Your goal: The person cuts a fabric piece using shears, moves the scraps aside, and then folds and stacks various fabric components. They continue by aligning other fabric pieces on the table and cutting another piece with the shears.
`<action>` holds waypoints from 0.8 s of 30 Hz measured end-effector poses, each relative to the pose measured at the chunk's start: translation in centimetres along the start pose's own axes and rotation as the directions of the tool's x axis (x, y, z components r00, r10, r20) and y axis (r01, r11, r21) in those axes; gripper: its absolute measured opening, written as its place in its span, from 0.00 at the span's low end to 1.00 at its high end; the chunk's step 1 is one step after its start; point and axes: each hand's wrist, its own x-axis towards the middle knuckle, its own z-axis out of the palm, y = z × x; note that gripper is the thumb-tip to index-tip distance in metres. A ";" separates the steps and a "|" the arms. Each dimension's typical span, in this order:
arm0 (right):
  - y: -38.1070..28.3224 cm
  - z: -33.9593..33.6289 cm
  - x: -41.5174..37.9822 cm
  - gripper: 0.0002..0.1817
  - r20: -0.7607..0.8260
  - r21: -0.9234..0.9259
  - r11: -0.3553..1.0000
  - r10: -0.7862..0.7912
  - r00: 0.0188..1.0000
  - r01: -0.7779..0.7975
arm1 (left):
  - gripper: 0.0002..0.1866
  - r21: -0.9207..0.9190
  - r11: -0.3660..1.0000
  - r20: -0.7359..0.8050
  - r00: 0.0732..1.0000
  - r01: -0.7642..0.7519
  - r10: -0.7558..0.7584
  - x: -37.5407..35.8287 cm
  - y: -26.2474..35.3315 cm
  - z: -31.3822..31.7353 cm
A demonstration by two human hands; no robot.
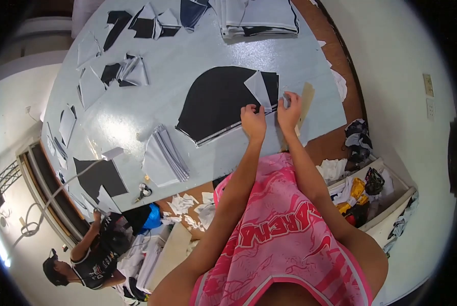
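Note:
A stack of black cut fabric pieces (pixel 213 99) with a curved far edge lies flat on the table in front of me. On its right part rests a narrow light grey fabric piece (pixel 258 87), its tip pointing between my hands. My left hand (pixel 253 121) is at the stack's near edge, fingers curled down on the fabric beside that tip. Just right of it, at the stack's corner, my right hand (pixel 289 111) has bent fingers, with thumb and forefinger apart. Whether its fingertips touch the fabric is hard to see.
A beige strip (pixel 306 104) lies right of my hand. Folded light grey pieces (pixel 165 159) lie to the left; a larger stack (pixel 259 20) is at the back. Scissors (pixel 144 192) sit at the table edge. A scrap bin (pixel 376 196) stands right. A co-worker (pixel 96 250) is at left.

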 end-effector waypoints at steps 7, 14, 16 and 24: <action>0.6 -4.2 -4.4 0.19 0.034 -0.039 0.998 -0.045 0.998 0.047 | 0.12 0.056 0.995 -0.191 0.979 0.082 -0.070 -0.3 0.7 3.6; 1.7 -4.8 -5.8 0.17 0.191 0.011 1.000 -0.026 0.981 0.025 | 0.10 -0.021 0.995 -0.231 0.967 0.101 -0.103 1.0 -0.1 2.4; 1.2 -4.3 -5.1 0.18 0.363 0.068 0.995 0.045 0.931 -0.074 | 0.11 -0.174 0.982 -0.249 0.962 0.072 -0.114 1.4 -1.6 1.1; -4.9 2.5 -8.7 0.29 0.504 -0.025 0.912 -0.342 0.793 0.410 | 0.12 -0.480 0.870 -0.268 0.924 0.116 -0.271 3.3 -12.1 -6.5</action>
